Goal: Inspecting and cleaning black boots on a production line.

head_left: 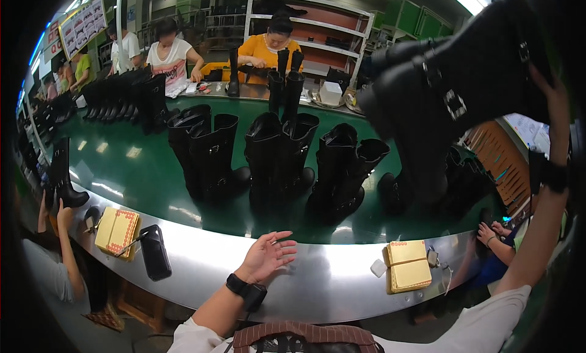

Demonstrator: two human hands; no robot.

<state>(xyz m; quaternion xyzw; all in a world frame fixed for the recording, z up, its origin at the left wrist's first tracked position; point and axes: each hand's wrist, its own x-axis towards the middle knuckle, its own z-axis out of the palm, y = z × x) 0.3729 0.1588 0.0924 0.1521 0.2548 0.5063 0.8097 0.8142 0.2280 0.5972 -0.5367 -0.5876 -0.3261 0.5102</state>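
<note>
My right hand (551, 95) is raised at the far right, its fingers closed on the upper part of a black boot (467, 99) with silver buckles and a thick sole. A second dark boot shape shows behind it, partly hidden. Over the metal edge of the worktable, my left hand (268, 253) is empty, palm up and fingers spread. Beyond it, several pairs of tall black boots stand on the green surface, among them one pair (207, 151) at the left, one pair (278, 154) in the middle and one pair (345, 173) to its right.
Gold paper pads (408, 266) lie right on the metal edge (317, 280); another gold stack (116, 231) and a black phone (156, 253) are left. Co-workers sit across, including one in orange (253, 47). Other people's hands hold a boot (63, 176) at left and work at right.
</note>
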